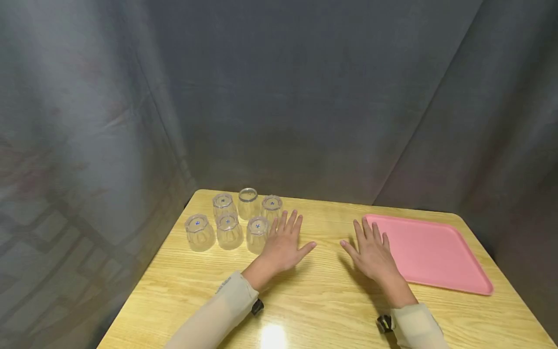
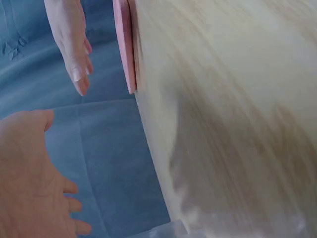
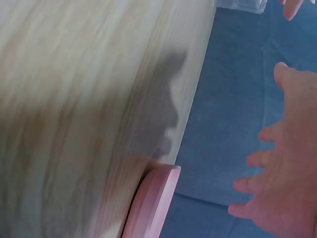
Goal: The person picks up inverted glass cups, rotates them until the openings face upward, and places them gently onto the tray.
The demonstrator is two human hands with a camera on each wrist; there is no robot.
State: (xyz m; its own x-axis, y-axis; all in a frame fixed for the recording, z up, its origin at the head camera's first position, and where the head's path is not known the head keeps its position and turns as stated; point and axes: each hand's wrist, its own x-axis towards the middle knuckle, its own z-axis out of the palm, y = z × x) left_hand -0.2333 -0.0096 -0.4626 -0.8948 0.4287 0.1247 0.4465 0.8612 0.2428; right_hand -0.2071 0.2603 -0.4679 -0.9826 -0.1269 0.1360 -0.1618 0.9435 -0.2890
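Observation:
Over the middle of the table, my left hand (image 1: 283, 246) hovers palm down with fingers spread, holding nothing. It is nearest to a clear upside-down glass (image 1: 257, 234) at the front right of a group. My right hand (image 1: 372, 254) is also spread above the table, beside the left edge of a pink tray (image 1: 436, 257), and holds nothing. Several more clear glasses stand at the left, among them a front-left glass (image 1: 200, 233), a front-middle glass (image 1: 229, 231) and a back glass (image 1: 249, 203). The left hand's fingers partly cover the glasses at the group's right side.
The wooden table (image 1: 314, 310) has its far edge close to a grey curtain (image 1: 279, 106). Curtain also hangs along the left and right sides. The tray lies flat on the table's right part. A light reflection shines near the front.

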